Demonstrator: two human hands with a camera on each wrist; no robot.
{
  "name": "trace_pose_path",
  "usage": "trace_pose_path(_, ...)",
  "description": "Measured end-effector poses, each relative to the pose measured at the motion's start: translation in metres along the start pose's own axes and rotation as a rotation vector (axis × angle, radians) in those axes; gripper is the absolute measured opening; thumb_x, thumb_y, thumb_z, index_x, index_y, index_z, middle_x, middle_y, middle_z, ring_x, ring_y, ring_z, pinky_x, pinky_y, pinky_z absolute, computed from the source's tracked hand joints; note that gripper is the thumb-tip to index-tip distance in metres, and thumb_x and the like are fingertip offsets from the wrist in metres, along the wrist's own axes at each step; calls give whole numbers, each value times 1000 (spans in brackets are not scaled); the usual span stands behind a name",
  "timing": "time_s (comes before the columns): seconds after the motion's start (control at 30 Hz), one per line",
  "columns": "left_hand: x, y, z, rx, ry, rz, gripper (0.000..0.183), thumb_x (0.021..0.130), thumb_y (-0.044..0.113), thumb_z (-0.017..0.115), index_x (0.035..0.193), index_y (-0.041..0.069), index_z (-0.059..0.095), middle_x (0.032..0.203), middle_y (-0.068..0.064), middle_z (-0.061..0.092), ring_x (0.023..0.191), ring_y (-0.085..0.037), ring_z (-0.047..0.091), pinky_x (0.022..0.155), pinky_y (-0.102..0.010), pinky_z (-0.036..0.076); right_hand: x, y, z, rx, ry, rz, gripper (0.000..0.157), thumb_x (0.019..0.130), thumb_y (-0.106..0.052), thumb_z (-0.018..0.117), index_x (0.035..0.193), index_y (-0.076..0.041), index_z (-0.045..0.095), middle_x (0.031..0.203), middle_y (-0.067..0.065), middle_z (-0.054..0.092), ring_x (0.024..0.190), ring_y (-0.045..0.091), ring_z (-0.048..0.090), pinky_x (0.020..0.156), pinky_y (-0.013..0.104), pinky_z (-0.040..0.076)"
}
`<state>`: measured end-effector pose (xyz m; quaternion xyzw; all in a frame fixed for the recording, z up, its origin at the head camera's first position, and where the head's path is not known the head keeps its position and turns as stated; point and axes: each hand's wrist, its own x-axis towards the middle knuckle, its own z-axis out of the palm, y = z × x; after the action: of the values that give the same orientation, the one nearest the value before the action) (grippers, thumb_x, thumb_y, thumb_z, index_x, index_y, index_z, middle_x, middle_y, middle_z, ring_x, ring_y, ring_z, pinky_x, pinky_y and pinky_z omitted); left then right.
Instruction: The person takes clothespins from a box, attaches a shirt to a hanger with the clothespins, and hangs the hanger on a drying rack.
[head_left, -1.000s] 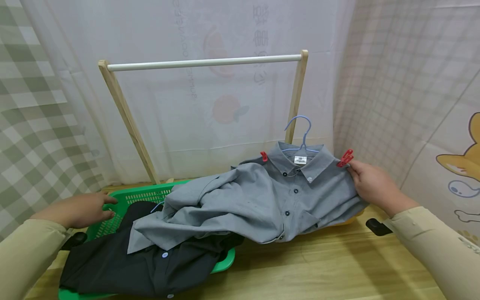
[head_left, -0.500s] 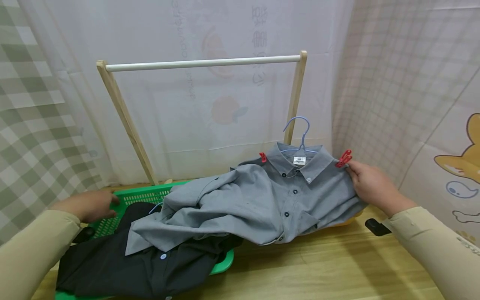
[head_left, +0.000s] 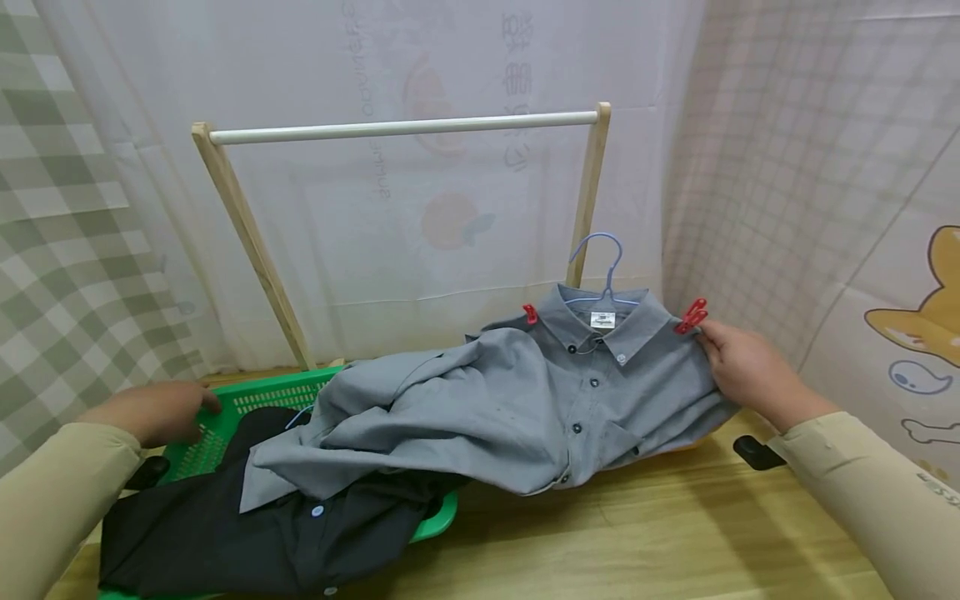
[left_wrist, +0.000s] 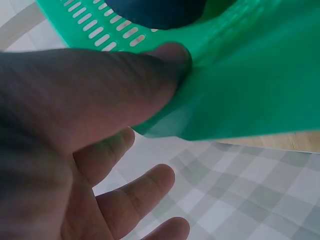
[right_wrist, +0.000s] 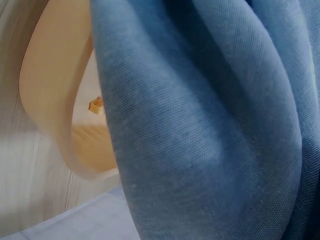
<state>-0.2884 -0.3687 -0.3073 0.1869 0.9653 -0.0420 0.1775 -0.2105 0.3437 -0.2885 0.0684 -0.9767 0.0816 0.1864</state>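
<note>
A grey button-up shirt (head_left: 495,408) hangs on a light blue hanger (head_left: 617,265), with red clothespins (head_left: 692,317) at its shoulders. My right hand (head_left: 753,371) grips the shirt at its right shoulder, beside a clothespin. The shirt's lower part drapes leftward over a black shirt (head_left: 217,533) in the green basket (head_left: 285,382). My left hand (head_left: 150,412) pinches the basket's left rim. In the left wrist view the thumb (left_wrist: 165,60) lies on the inner side of the green wall, the other fingers outside. Blue-looking cloth folds (right_wrist: 200,140) fill the right wrist view.
Behind stands a wooden rack with a white bar (head_left: 405,128). A yellow container (right_wrist: 52,80), holding a small yellow piece, sits under the grey shirt on the wooden table (head_left: 600,542). Cloth curtains (head_left: 750,167) close in the back and sides.
My left hand reached in to the basket's rim, took hold of it, and the basket with the black shirt has shifted slightly left. The right hand keeps its grip on the grey shirt.
</note>
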Motion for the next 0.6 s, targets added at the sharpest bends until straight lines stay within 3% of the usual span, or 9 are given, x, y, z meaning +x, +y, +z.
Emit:
trace_pose_path(0.27,-4,0,-4,-35,-21,-8,42,76,16,73,115,5,63,117,-23,59,106,-47,53,78,-53,46,-1,5,-2,-1,-30,18,29,100,-15,39,123,-3,52,119,33,54,104,52,52,84,62,40)
trace_pose_path(0.6,0,-8,-3,-64,-49,-32,38,73,4,67,111,-1,63,109,-26,60,100,-48,55,76,-51,47,-3,9,-5,-23,-50,47,27,100,-15,39,120,-3,51,115,35,54,103,54,52,83,63,40)
